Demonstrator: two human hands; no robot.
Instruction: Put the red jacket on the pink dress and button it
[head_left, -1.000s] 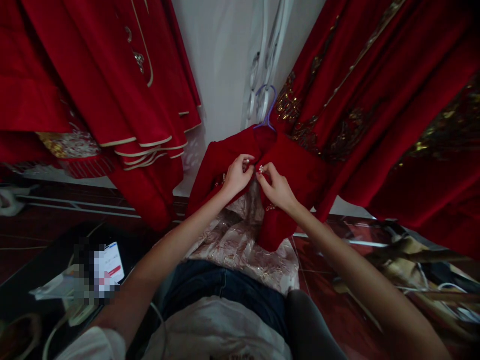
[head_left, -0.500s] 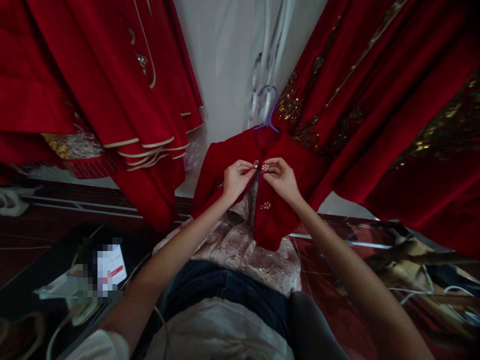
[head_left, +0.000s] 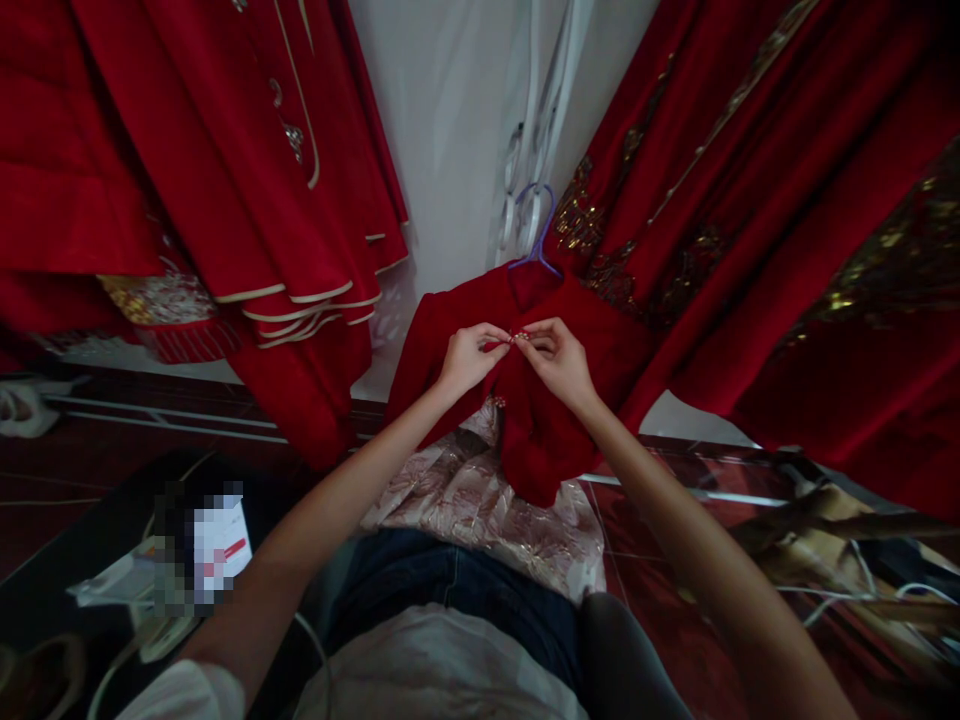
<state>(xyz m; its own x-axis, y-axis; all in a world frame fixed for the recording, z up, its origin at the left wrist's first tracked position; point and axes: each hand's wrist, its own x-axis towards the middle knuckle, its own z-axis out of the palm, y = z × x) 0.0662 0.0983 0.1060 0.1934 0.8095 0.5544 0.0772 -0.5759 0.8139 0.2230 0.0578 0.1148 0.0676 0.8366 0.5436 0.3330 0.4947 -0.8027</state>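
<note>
Both hands meet at the front of a small red jacket (head_left: 540,440). Left hand (head_left: 466,357) pinches one edge and right hand (head_left: 559,362) pinches the other, fingertips touching at a little clasp (head_left: 517,336). It hangs on a purple hanger (head_left: 534,232) over pale flowered cloth (head_left: 487,500), between big red robes (head_left: 225,180).

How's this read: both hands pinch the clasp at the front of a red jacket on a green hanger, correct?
Not quite. The hanger is purple, not green, as the head view shows. The rest holds: the left hand and the right hand both pinch the clasp at the front of the red jacket.
</note>
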